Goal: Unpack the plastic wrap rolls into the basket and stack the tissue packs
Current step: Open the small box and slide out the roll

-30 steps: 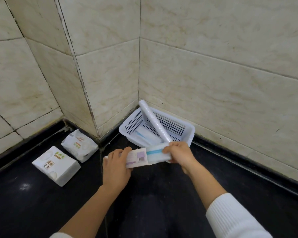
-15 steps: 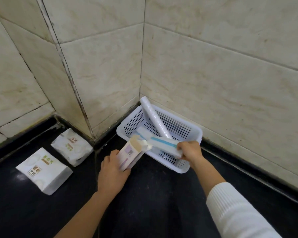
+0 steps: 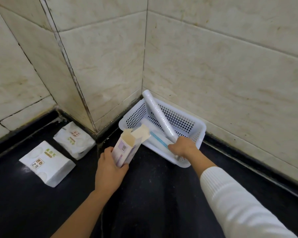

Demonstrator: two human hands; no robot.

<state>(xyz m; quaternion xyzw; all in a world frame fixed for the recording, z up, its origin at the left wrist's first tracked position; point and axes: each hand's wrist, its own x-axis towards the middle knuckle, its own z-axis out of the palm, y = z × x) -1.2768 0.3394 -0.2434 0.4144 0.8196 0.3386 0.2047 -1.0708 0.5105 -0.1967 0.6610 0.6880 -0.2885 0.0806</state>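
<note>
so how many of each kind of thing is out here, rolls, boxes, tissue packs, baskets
plastic wrap rolls: 2, one leaning in the basket, one with a blue stripe held by the right hand
boxes: 1, open box in the left hand
tissue packs: 2, near and far
baskets: 1
total: 6

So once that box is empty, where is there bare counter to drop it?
Bare black counter lies between the two forearms, in front of the basket, and along the near left edge below the larger tissue pack. It is crowded in the corner: the smaller tissue pack sits by the wall, and the basket already holds rolls. The left hand holds the box.
</note>
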